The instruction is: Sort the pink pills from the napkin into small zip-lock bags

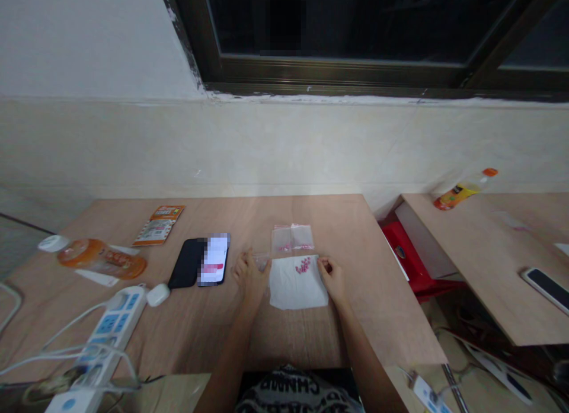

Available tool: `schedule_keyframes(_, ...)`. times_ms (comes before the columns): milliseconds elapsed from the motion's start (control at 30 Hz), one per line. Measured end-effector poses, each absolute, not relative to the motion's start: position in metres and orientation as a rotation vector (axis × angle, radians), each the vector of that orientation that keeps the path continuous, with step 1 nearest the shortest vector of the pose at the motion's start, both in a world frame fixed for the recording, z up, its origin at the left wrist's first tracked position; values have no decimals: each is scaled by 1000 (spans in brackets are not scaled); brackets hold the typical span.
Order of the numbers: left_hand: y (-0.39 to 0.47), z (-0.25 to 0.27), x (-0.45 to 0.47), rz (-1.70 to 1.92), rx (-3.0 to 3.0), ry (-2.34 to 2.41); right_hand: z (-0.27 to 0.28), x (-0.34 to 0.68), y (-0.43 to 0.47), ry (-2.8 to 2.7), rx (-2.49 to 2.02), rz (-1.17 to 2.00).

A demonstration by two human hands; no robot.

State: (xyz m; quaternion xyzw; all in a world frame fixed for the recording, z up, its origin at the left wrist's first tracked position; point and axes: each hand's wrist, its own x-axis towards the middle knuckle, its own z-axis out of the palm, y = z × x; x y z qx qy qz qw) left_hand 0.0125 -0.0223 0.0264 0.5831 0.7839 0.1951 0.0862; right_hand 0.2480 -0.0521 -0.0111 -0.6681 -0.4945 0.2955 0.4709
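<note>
Pink small pieces, soft white sheet, clear rectangular bags

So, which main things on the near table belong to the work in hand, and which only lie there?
Probably in work:
white squarish sheet
small pink pieces
clear plastic bags

Probably just lying there:
white-capped plastic bottle
long white power strip
lit rectangular phone
orange-and-white flat packet

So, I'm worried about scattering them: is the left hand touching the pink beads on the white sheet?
Apart. The head view shows bare white sheet between the left hand and the pink beads.
</note>
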Motion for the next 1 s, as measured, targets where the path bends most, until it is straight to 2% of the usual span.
schedule_keyframes(600, -12, 23, 23, 646, 1768, 2388, -16, 249, -51, -1236, -1621, 728)
schedule_keyframes(1000, -29, 53, 10, 859, 1986, 2193, -16, 249, -51, -1236, -1608, 716)
